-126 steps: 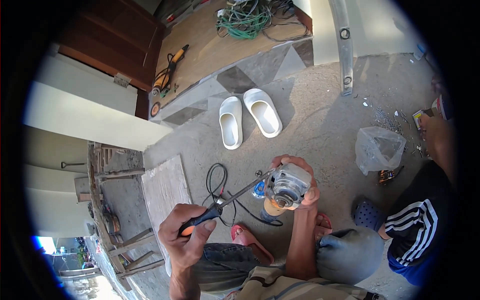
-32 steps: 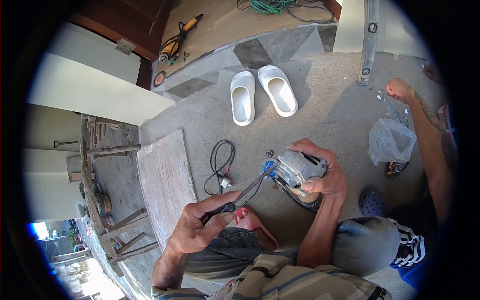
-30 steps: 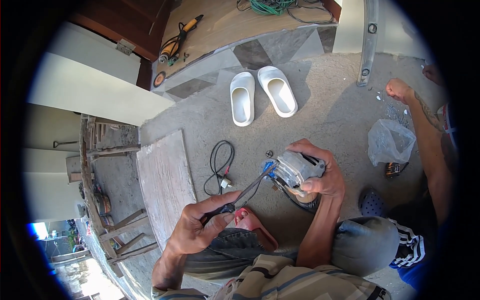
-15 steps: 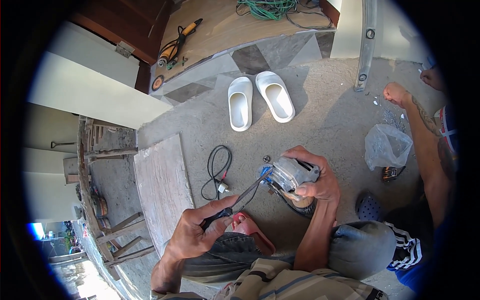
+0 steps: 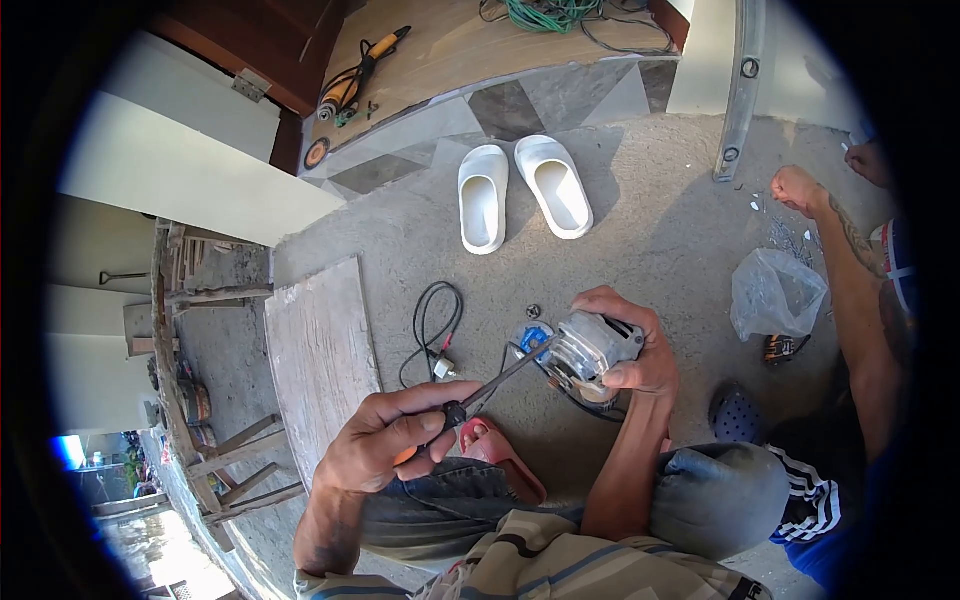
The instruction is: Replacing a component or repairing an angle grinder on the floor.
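Over concrete (image 5: 400, 230), my left hand (image 5: 385, 435) grips a screwdriver (image 5: 510, 373), apparently probing the angle grinder (image 5: 590, 345) my right hand (image 5: 653, 357) clasps; next calls for steady aim.

No lettering or number is legible. The blue disc (image 5: 533, 338) on the floor bears pale printing, too small to read. The striped shirt (image 5: 560, 562) has a dark patch along its lower right edge, its detail indistinct. Neither the angle grinder (image 5: 598, 343) nor the screwdriver (image 5: 510, 374) displays a mark that can be deciphered.
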Demonstrator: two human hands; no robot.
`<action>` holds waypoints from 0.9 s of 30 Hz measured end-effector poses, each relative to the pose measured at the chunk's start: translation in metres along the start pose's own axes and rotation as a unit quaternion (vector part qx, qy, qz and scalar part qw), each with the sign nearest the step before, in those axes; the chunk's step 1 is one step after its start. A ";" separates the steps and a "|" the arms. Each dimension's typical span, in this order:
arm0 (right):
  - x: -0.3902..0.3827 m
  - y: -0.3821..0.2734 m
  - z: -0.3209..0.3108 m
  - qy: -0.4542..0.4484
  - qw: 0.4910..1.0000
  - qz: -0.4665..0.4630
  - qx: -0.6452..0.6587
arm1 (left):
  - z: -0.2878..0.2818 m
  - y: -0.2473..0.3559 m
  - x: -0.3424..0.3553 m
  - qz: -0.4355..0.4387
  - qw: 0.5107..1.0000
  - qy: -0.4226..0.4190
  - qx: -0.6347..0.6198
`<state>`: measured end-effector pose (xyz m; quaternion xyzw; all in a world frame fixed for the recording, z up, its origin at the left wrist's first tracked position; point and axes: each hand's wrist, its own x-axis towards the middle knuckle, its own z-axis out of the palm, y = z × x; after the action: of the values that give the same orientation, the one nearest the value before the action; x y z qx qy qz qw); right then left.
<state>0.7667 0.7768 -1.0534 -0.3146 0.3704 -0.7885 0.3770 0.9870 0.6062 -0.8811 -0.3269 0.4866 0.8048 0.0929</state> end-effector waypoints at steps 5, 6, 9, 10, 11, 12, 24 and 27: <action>-0.002 0.025 -0.010 0.049 0.997 0.053 0.009 | 0.015 -0.017 0.017 -0.031 0.994 0.033 -0.101; -0.006 0.032 -0.015 0.069 0.993 0.087 0.031 | 0.015 -0.021 0.027 -0.040 0.994 0.043 -0.094; -0.020 0.059 -0.050 0.083 0.987 0.127 0.059 | 0.026 -0.040 0.057 -0.064 0.994 0.037 -0.084; -0.019 0.062 -0.052 0.098 0.981 0.138 0.090 | 0.025 -0.045 0.064 -0.076 0.993 0.039 -0.084; -0.018 0.062 -0.055 0.099 0.981 0.138 0.092 | 0.024 -0.052 0.066 -0.069 0.993 0.037 -0.084; -0.017 0.063 -0.060 0.076 0.987 0.120 0.080 | 0.023 -0.052 0.066 -0.071 0.993 0.037 -0.082; -0.005 0.009 -0.034 0.018 0.970 0.222 -0.097 | 0.019 -0.069 0.052 -0.070 0.982 0.022 -0.173; 0.000 0.009 -0.011 0.055 0.946 0.288 -0.135 | 0.004 -0.069 0.055 -0.095 0.971 0.032 -0.215</action>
<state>0.7616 0.7768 -1.0666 -0.1985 0.5685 -0.6052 0.5207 0.9750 0.6354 -0.9635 -0.4092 0.2717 0.8673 0.0806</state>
